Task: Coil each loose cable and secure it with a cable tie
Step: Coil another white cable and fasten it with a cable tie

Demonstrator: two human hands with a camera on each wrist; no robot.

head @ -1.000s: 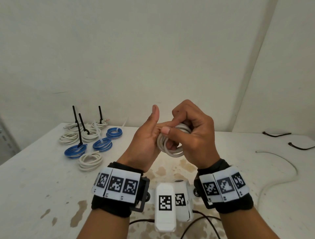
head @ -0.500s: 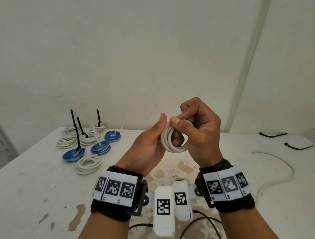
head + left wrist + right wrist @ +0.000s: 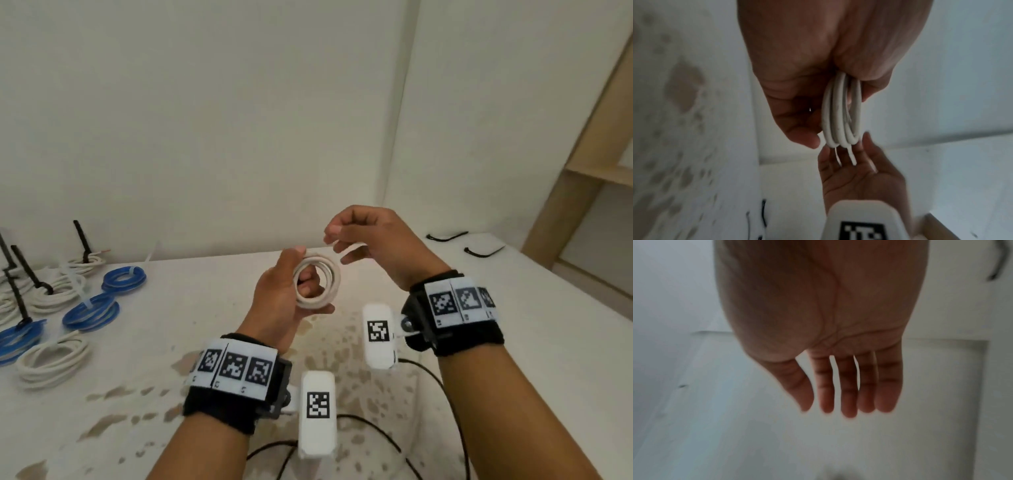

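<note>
A small white cable coil (image 3: 331, 274) of about three turns is held above the table. My left hand (image 3: 284, 291) grips it, thumb on the rim and fingers through the hole. In the left wrist view the coil (image 3: 838, 113) sits between thumb and fingers, with two short cable ends sticking out below. My right hand (image 3: 370, 240) hovers just up and right of the coil and holds nothing. The right wrist view shows its fingers (image 3: 846, 386) straight and spread. Two black cable ties (image 3: 445, 236) lie at the table's far right.
Several tied blue coils (image 3: 125, 279) and white coils (image 3: 53, 356) lie at the left of the white stained table (image 3: 531, 359), some with black tie tails standing up. A wooden shelf frame (image 3: 582, 164) stands at the right. Black wires trail off the near edge.
My right hand has let go of the coil, opened and drawn off to the right. The left hand keeps the coil and has turned it face-on to me.
</note>
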